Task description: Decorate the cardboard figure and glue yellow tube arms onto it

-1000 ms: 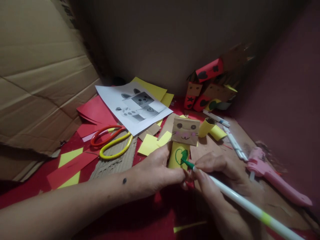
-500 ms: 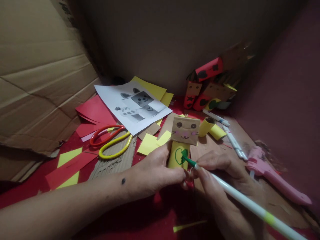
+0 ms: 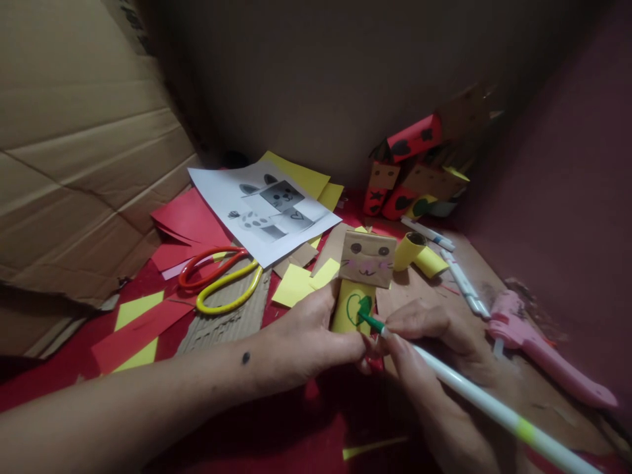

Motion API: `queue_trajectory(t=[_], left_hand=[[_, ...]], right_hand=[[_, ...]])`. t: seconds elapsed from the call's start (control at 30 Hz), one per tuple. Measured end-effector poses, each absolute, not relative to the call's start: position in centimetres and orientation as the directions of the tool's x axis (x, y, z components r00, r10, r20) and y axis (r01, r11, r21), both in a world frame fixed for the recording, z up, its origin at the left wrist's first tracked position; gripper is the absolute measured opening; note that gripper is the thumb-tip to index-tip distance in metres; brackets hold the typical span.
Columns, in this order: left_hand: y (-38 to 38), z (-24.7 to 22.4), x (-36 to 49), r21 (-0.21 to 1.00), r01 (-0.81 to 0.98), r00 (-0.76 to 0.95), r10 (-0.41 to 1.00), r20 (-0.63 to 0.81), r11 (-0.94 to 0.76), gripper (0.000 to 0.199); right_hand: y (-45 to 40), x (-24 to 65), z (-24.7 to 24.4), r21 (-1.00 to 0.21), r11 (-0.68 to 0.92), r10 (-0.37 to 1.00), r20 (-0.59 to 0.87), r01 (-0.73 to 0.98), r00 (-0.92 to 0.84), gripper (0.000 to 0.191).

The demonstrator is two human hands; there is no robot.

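Note:
My left hand is closed around a paper-tube cat, which has a yellow tube body and a square cardboard head drawn with eyes, whiskers and pink cheeks. On the yellow body is a green heart outline, its right part filled in. In my right hand is a white felt-tip marker with a green tip end and a yellow-green band. The marker's tip touches the lower right of the heart. The fingers of my left hand that go behind the tube are mostly hidden.
Red-and-yellow-handled scissors lie left, by a printed cat picture and coloured paper scraps. Yellow tubes, white markers and a pink glue gun lie right. Red tube figures are piled behind. Cardboard stands left.
The marker tip has shifted slightly down on the heart, and the green fill shows a little more. My left hand keeps its hold on the cat.

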State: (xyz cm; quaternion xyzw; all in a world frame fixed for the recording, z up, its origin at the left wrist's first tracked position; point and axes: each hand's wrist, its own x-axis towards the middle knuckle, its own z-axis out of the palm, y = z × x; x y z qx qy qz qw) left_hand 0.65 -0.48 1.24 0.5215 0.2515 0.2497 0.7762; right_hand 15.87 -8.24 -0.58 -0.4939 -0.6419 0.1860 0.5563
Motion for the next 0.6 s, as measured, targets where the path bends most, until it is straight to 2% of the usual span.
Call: queue_trajectory(t=[0.13,0.3,0.43,0.6], left_hand=[[-0.67,1.89,0.7,0.937,-0.095,0.761,0.632,-0.15,0.337,0.032],[-0.48,1.36,0.78,0.927,-0.12,0.754,0.64,-0.147,0.354,0.041],[-0.32,1.07,0.79,0.932,-0.136,0.758,0.641,-0.119,0.335,0.039],[-0.61,1.74,0.71,0.931,-0.102,0.747,0.645,-0.16,0.35,0.037]], right_hand=[[-8.17,15.72,-0.27,-0.78,0.486,0.815,0.567,0.395,0.117,0.014],[-8.15,15.66,-0.1,-0.776,0.476,0.819,0.563,0.414,0.114,0.013],[-8.28,15.81,-0.31,-0.757,0.463,0.818,0.565,0.461,0.107,0.015],[-8.42,15.86,-0.2,-0.756,0.469,0.818,0.567,0.456,0.099,0.016]])
